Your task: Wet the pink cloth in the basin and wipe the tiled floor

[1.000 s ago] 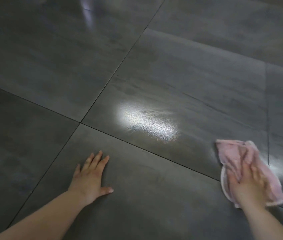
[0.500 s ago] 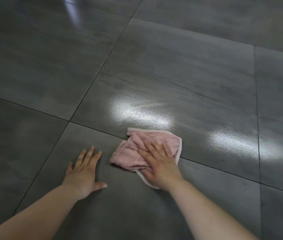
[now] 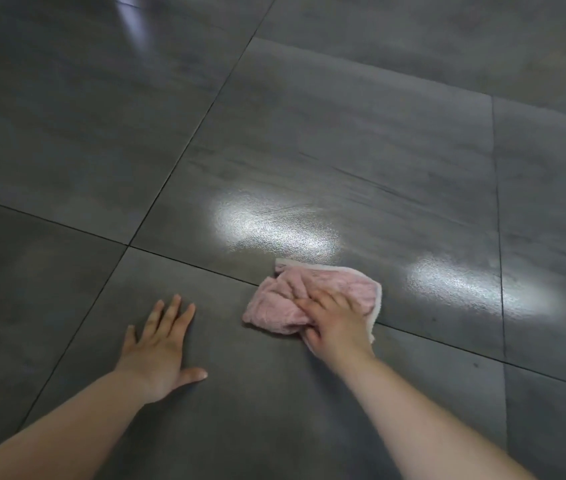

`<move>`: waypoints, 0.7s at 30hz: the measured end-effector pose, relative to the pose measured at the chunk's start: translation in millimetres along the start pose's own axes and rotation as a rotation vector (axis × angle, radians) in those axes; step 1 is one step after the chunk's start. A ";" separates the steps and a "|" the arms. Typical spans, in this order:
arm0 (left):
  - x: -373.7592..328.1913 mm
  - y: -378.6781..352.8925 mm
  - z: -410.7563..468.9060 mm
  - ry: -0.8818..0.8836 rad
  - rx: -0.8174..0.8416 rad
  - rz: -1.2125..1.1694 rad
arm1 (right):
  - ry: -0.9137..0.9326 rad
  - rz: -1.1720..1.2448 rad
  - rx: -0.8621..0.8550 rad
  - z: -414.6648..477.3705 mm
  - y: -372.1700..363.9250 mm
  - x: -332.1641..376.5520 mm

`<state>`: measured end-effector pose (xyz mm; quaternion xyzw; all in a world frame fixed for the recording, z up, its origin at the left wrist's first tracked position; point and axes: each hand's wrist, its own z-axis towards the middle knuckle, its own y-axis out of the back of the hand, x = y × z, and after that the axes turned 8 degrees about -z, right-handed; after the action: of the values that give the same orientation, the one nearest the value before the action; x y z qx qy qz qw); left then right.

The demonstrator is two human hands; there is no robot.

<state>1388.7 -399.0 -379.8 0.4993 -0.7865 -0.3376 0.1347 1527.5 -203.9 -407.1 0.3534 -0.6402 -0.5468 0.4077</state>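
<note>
1. Broadly, the tiled floor [image 3: 343, 133] fills the whole view: large dark grey tiles with thin dark grout lines, running off every edge of the frame.
2. Both bare forearms come in from the bottom and are cut off there, the left forearm [image 3: 49, 427] at the lower left corner and the right forearm [image 3: 430, 420] at the lower right.
3. Two bright patches of glare [image 3: 274, 230] sit on the tile beyond the cloth and to its right. A pale streak at the top left is too blurred to make out.
4. The pink cloth [image 3: 285, 306] lies crumpled on the floor across a grout line, with a pale hem along its far and right edges. Its near right part is hidden under the hand.
5. The right grip [image 3: 337, 320] presses down on the cloth, fingers stretched forward and slightly blurred, not curled round it.
6. The left grip [image 3: 158, 351] rests flat on a bare tile just left of the cloth and apart from it, fingers straight, thumb out to the right, holding nothing.
</note>
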 end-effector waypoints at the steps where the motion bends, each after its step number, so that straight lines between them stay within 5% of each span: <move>1: -3.3 1.3 -5.3 0.005 -0.002 -0.020 | -0.001 0.053 0.009 -1.0 7.4 2.1; 3: -17.7 4.8 -22.4 -0.005 0.006 -0.227 | -0.111 0.304 -0.024 -6.9 38.7 -0.8; 5: -47.8 19.0 -56.4 -0.051 0.068 -0.702 | -0.260 0.448 -0.123 -17.3 89.0 1.6; 7: -84.8 54.5 -108.1 -0.119 0.148 -1.172 | -0.278 0.460 -0.257 -30.9 146.1 16.1; 10: -120.6 136.7 -183.1 -0.309 0.108 -1.550 | -0.225 0.483 -0.324 -52.3 236.3 54.5; 14: -129.0 255.7 -292.3 -0.373 -0.017 -1.624 | -0.156 0.799 -0.095 -80.2 387.6 106.2; 19: -111.1 376.2 -442.9 -0.481 0.129 -1.410 | -0.521 1.270 0.001 -92.4 570.6 120.2; 21: -104.7 410.7 -490.4 -0.532 0.129 -1.394 | -0.472 1.365 0.172 -90.1 624.1 124.9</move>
<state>1421.4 -389.4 267.4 0.7903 -0.3120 -0.4074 -0.3348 1553.0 -258.3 232.8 -0.2214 -0.8295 -0.1801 0.4800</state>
